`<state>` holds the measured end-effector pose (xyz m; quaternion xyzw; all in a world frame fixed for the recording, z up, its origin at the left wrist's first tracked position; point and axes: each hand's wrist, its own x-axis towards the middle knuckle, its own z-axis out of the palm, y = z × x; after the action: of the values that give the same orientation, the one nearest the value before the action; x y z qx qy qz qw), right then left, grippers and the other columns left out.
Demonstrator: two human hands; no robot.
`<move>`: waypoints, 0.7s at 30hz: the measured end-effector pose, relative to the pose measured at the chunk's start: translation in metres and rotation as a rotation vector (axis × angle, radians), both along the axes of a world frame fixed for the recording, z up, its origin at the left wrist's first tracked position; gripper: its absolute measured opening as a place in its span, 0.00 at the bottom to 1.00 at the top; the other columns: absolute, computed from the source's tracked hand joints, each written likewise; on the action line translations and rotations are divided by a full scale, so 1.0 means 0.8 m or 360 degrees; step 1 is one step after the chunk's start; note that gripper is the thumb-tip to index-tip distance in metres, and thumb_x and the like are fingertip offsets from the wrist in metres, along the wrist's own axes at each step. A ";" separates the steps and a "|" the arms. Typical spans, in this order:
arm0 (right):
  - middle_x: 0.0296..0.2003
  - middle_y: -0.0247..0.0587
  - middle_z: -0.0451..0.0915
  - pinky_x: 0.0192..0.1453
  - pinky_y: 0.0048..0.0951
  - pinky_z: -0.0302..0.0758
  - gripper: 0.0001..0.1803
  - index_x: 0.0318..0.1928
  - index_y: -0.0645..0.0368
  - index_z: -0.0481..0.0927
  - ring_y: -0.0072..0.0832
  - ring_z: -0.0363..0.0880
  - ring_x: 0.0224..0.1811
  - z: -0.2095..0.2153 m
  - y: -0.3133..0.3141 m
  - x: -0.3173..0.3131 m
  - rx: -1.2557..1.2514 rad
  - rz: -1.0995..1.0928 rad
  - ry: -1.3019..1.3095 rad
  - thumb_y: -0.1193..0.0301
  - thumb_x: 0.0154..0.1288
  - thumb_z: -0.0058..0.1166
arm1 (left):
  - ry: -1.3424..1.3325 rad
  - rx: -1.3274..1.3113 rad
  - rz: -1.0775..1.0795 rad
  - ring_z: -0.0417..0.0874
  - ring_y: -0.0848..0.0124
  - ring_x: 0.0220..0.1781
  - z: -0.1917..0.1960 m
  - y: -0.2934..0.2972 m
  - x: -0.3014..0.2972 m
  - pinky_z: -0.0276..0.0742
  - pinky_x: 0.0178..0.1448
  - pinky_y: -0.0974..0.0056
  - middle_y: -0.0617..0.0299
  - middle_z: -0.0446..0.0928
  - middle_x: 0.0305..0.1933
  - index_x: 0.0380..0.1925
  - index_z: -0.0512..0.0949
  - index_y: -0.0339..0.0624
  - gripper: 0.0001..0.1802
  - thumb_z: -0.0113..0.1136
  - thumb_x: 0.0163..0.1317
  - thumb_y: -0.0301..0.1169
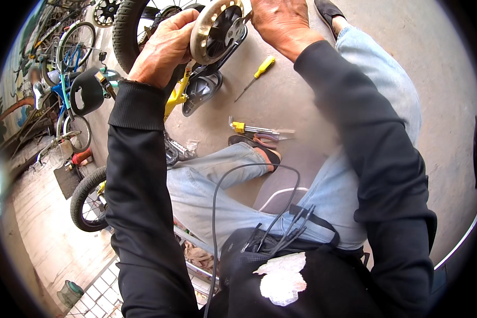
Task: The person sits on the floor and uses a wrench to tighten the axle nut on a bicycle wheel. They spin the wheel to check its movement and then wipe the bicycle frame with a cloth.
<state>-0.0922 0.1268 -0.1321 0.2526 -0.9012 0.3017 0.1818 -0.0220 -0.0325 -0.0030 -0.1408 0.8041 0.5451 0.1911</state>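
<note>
The grey floor (434, 79) is spreading beneath the work area, and several bicycles (75, 50) are standing along the left side of the room. A small wheel (220, 33) with a translucent rim and dark centre is sitting at the top of the view, just beside a large black tyre (124, 37) and above a yellow frame (179, 95). My left hand (167, 46) is holding the small wheel at its left edge, the fingers closing in narrowly on the rim. My right hand (281, 21) is reaching the wheel's opposite side, near its hub; its fingertips are lying out of sight, so I am not able to tell whether it is gripping. A black plastic part (202, 94) is showing just below the wheel. On the floor, a yellow-handled screwdriver (258, 75) is lying apart from both hands, its shaft pointing down and left. Nearer to me, hex keys in a yellow holder (240, 127) are lying close to reddish-handled pliers (265, 139), beside my black shoe (273, 156). A black cable (215, 212) is looping over my jeans (196, 199).
</note>
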 end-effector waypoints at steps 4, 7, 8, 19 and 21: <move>0.28 0.49 0.77 0.36 0.45 0.71 0.07 0.32 0.57 0.76 0.44 0.77 0.31 0.008 0.004 0.002 0.0078 -0.0036 0.0012 0.70 0.54 0.46 | 0.0267 -0.0030 -0.0049 0.71 0.87 0.28 -0.018 -0.013 0.007 0.67 0.30 0.79 0.72 0.73 0.28 0.38 0.77 0.42 0.12 0.51 0.67 0.38; 0.28 0.50 0.77 0.36 0.45 0.71 0.07 0.31 0.57 0.77 0.43 0.78 0.30 0.000 0.010 0.002 0.0060 0.0062 0.0022 0.70 0.55 0.45 | 0.0317 0.0127 0.0130 0.74 0.85 0.31 -0.026 0.000 0.007 0.71 0.33 0.78 0.69 0.76 0.32 0.39 0.77 0.38 0.13 0.53 0.65 0.37; 0.27 0.49 0.77 0.35 0.45 0.71 0.07 0.31 0.57 0.77 0.43 0.78 0.29 -0.003 0.012 -0.002 0.0128 0.0086 -0.0009 0.71 0.55 0.45 | 0.0338 0.0174 0.0170 0.75 0.85 0.32 -0.028 0.001 0.007 0.72 0.34 0.78 0.69 0.76 0.32 0.39 0.77 0.38 0.12 0.54 0.65 0.36; 0.25 0.56 0.80 0.35 0.45 0.77 0.10 0.29 0.62 0.81 0.48 0.82 0.30 0.030 0.068 -0.021 -0.0211 0.0008 -0.0849 0.70 0.53 0.48 | 0.0280 0.0294 0.0246 0.76 0.87 0.27 -0.035 -0.007 0.004 0.72 0.29 0.80 0.69 0.77 0.30 0.38 0.77 0.40 0.10 0.55 0.65 0.35; 0.22 0.48 0.79 0.27 0.33 0.76 0.15 0.30 0.65 0.78 0.32 0.80 0.24 0.020 0.055 0.013 -0.0368 0.0160 -0.1361 0.64 0.51 0.60 | 0.0288 0.0318 0.0281 0.76 0.87 0.27 -0.037 -0.002 0.001 0.71 0.28 0.80 0.69 0.77 0.30 0.38 0.78 0.40 0.10 0.55 0.65 0.36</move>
<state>-0.0819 0.1707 -0.1160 0.1265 -0.8422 0.4864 -0.1951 -0.0210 -0.0341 -0.0328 -0.1414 0.7442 0.6476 0.0824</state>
